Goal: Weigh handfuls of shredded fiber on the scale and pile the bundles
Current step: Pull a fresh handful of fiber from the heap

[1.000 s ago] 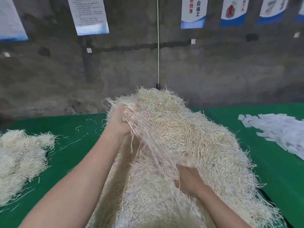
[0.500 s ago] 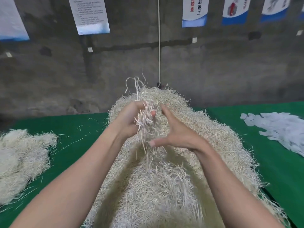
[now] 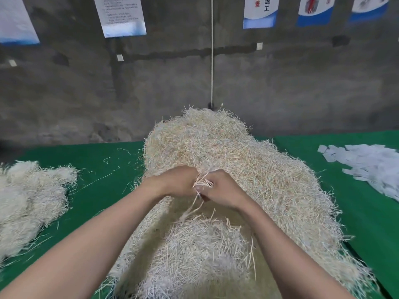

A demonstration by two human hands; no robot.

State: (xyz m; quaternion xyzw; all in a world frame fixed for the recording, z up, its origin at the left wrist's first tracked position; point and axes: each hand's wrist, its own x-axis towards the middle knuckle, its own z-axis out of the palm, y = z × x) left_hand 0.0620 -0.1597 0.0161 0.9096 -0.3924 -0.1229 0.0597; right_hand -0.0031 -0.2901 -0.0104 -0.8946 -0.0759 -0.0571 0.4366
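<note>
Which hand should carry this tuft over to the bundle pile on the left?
Left, probably. Both hands pinch the small tuft above the big heap, but the left hand is on the bundle pile's side; the right hand would cross over.

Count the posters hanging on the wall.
5: far-left poster, text sheet, poster right of the cord, next poster, far-right poster. More may lie outside the frame.
</note>
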